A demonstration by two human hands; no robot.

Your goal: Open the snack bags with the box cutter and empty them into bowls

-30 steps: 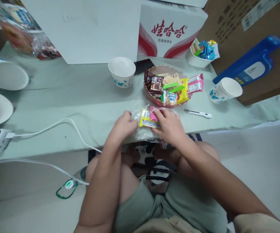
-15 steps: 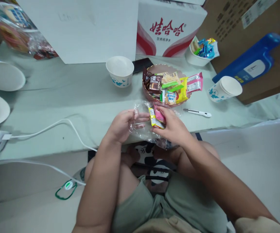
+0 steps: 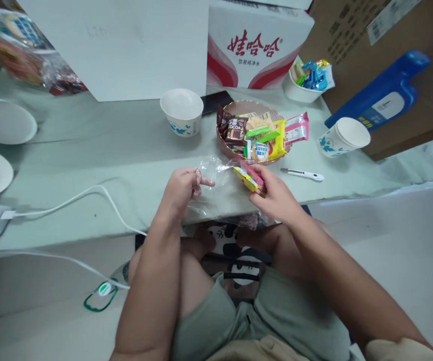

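Here, closest to you, your left hand pinches the edge of a clear plastic bag between thumb and fingertips, the forefinger pointing right. Just beside it, your right hand has its fingers closed around two small snack packets, one yellow and one pink, held tilted above the bag at the near edge of the pale green table. The bag lies crumpled between your hands and spills slightly over the table edge.

Just beyond the packets stands a shallow pinkish bowl heaped with wrapped snacks, a brown cocoa packet among them. To its right a white utility knife lies flat, and further right a stack of paper cups rests on its side. Left of the bowl stands an upright paper cup, with a dark phone behind it. A white cable runs across the left side. At the back sit a red-and-white carton and a cup of sweets.
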